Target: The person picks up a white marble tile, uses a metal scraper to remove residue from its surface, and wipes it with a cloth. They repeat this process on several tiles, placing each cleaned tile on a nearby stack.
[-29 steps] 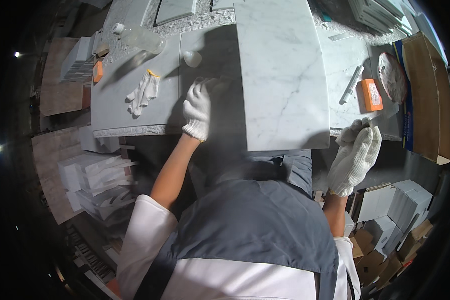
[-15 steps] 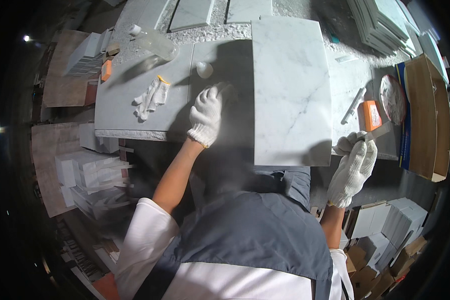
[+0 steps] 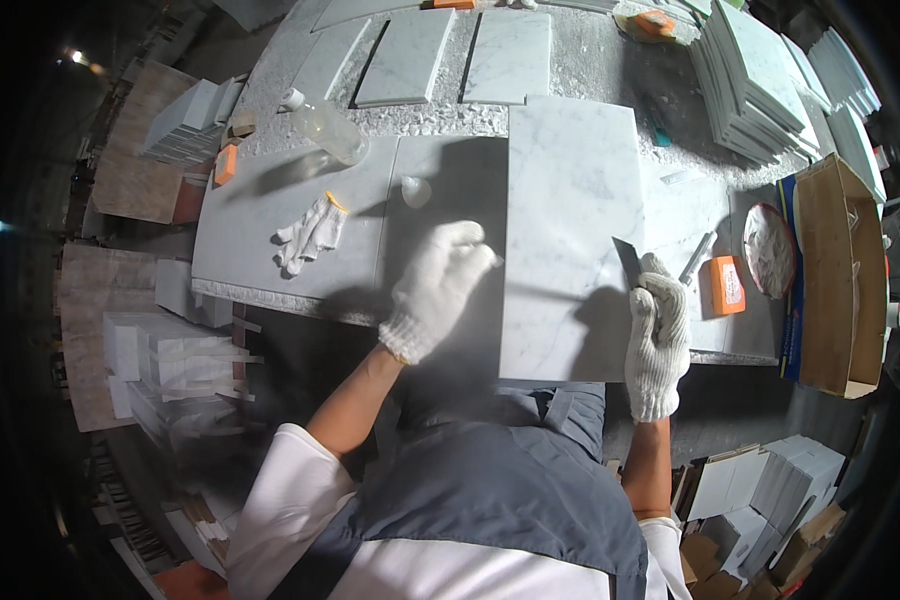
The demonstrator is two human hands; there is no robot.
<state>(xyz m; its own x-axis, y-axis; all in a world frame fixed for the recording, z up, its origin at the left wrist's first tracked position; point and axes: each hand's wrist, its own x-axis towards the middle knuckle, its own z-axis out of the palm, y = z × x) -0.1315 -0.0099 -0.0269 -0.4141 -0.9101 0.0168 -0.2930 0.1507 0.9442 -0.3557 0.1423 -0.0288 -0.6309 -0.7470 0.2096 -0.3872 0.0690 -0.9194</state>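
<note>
A white marble slab with grey veins lies before me, its near end jutting past the table's front edge. My right hand, in a white knit glove, pinches a thin flat scraper blade over the slab's right side. Just left of the slab is my left hand, gloved too, its fingers curled together; anything inside them is hidden. A small whitish translucent lump sits beyond it. Farther left lie a loose white glove with a yellow cuff and a clear bottle with a white cap, tilted.
On the right are an orange box, a round dish of white paste, a light bar-like tool and an open cardboard box. Stacked marble tiles stand at the back right. Several tiles lie on white rubble behind.
My right hand has moved left with the scraper blade, from beside the orange box to over the slab. My left hand has come nearer the slab's left edge. The view has shifted.
</note>
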